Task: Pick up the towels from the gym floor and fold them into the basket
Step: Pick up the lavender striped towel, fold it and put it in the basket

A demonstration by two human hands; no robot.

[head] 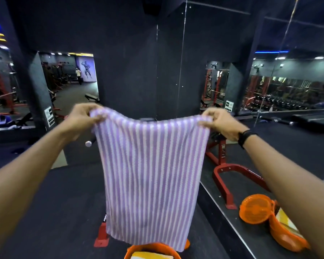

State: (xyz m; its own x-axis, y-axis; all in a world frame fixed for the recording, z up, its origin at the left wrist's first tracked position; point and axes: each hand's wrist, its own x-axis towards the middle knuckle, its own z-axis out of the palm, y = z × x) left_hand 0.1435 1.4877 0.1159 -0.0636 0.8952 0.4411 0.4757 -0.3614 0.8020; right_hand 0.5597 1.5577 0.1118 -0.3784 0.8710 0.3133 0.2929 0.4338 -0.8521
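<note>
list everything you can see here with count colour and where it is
striped towel: one, purple and white, held up at centre, hanging down
basket: one, orange, bottom centre under the towel, yellow cloth inside
basket reflection: one, orange, in the wall mirror at lower right
bench frame: one, red, right of the towel
wristband: one, black, on the right wrist
left hand: pinches the towel's top left corner
right hand: pinches the towel's top right corner
</note>
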